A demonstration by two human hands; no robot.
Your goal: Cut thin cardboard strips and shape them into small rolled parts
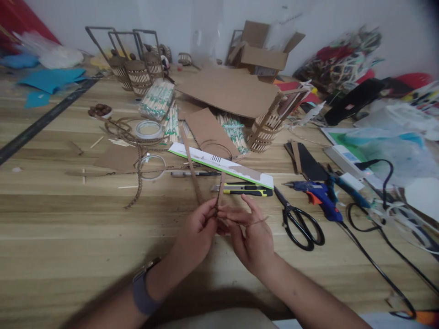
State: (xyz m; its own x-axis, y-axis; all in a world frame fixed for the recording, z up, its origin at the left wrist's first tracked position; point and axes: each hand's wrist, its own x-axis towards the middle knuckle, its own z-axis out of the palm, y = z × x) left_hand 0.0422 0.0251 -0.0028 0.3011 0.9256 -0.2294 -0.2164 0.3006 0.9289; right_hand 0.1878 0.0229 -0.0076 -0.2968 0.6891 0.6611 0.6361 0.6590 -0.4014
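Observation:
Near the front middle of the table, my left hand [200,226] is closed around brown paper-like strips [192,173], one of which runs up and away past the fingers. My right hand [254,235] meets it from the right, thumb and fingers pinching the same work, with one finger raised. Between the fingertips the strips seem twisted or braided [217,203]; the exact crossing is hidden by the fingers. A thin loose end [260,221] lies across my right hand. Just beyond stand out a yellow-black utility knife [247,187] and a white ruler-like strip [222,165].
Black scissors [302,224] and a blue glue gun [315,194] with its cord lie to the right. Left of my hands are a coiled brown braid [139,183] and tape rolls [149,130]. Farther back stand small lanterns [139,80], cardboard [229,91] and a slatted model [265,128].

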